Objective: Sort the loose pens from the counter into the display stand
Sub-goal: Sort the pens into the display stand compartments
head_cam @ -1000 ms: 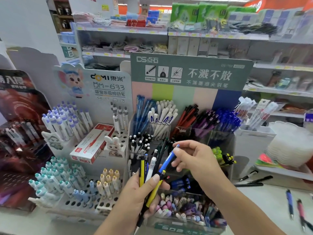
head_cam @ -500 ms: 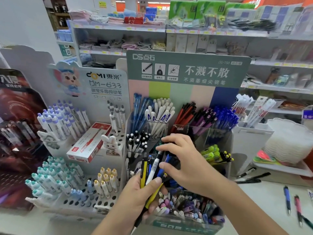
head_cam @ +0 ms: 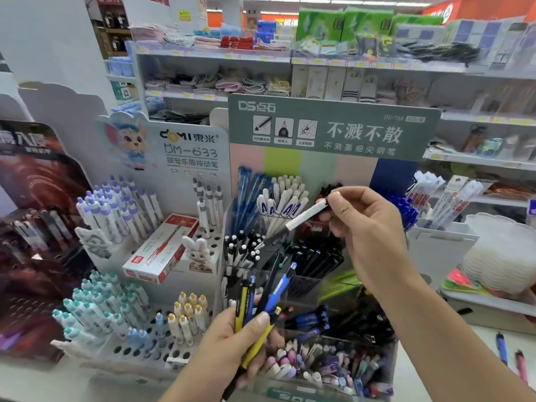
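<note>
Shop shelves [head_cam: 290, 58] stocked with folded cloths and packets, orange wall [head_cam: 490, 8] behind, bright ceiling strip lights [head_cam: 333, 0]

The tiered display stand [head_cam: 330, 132] stands on the counter [head_cam: 452, 352], with a peg-hole pen rack [head_cam: 162, 348] directly to its left and a bin [head_cam: 441, 242] to its right. A boxed pen set [head_cam: 162, 250] lies on the rack. Two loose pens [head_cam: 510, 356] lie on the counter at far right. Store shelves [head_cam: 220, 58] stand behind.
</note>
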